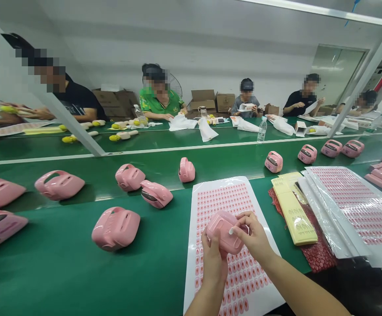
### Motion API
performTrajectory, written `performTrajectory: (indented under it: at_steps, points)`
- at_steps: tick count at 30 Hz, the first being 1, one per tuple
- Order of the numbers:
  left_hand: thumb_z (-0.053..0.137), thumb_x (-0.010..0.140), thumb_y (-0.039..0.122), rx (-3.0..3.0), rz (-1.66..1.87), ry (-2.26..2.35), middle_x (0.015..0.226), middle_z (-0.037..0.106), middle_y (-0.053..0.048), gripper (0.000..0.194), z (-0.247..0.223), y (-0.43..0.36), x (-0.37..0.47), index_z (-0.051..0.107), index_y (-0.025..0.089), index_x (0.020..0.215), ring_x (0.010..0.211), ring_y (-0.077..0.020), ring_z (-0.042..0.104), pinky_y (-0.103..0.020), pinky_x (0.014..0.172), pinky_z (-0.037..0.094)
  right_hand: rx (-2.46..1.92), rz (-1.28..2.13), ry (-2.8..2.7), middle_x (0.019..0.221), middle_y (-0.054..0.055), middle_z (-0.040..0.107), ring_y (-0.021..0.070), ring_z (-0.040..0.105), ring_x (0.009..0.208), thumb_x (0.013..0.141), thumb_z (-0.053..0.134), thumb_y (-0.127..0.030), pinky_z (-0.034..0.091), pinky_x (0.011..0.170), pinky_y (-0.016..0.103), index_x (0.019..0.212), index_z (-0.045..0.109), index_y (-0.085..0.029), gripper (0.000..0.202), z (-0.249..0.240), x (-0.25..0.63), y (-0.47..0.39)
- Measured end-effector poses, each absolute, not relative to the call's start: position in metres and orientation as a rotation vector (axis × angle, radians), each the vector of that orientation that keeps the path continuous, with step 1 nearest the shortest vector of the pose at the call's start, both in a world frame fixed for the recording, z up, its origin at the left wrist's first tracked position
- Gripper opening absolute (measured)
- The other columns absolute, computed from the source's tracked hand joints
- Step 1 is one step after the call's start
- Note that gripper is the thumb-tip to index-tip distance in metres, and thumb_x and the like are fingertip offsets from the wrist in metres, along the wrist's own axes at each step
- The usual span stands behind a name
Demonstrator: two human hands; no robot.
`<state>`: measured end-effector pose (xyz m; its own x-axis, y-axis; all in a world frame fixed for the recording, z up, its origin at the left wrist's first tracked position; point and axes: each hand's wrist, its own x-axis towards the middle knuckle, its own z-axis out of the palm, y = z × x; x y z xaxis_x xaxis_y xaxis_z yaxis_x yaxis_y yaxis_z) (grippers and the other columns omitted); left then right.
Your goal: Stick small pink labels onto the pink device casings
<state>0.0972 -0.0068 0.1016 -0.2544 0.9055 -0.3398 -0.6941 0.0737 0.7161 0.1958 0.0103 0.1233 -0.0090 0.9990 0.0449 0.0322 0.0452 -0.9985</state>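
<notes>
A pink plastic case (222, 224) is held above a white sheet (263, 281) covered with rows of small pink oval stickers with red marks. My left hand (213, 252) grips the case from its lower left side, thumb on the surface facing me. At the right side of the case, my right hand (252, 235) has thumb and index finger bent close together over it. A small whitish piece (231, 231) shows at the thumb tip; whether it is a sticker or the nail is unclear. More pink cases stand to the left, one nearest (116, 228).
Yellow packs (294, 215) on red bubble wrap (318, 254) and plastic-wrapped sticker sheets (358, 197) lie at the right. Pink cases line the green belt (158, 164). A metal post (69, 118) rises at the left. Across the line, several people sit near a water bottle (262, 130).
</notes>
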Motion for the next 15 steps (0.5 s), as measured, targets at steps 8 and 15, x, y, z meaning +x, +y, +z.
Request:
performTrajectory:
  at_steps: [8,15]
  points:
    - [0.072,0.064,0.045,0.264,1.556,0.992,0.089,0.060,-0.002,0.044,0.101,-0.005,0.099,0.049,0.025,0.096,0.073,-0.0163,0.061,-0.026,0.057,0.050,-1.178,0.824,-1.471,0.089,0.005,0.046,0.0198,0.052,0.088,0.075,0.056,-0.025,0.047,0.073,0.034,0.069,0.055,-0.020,0.007,0.112,0.195,0.009]
    - [0.070,0.065,0.045,0.265,1.543,0.983,0.089,0.062,-0.003,0.044,0.101,-0.004,0.099,0.050,0.024,0.098,0.072,-0.0167,0.062,-0.027,0.058,0.050,-1.014,0.091,-1.755,0.091,0.006,0.048,0.0196,0.049,0.087,0.078,0.051,-0.011,0.046,0.073,0.037,0.077,0.056,-0.022,0.012,0.103,0.195,0.007]
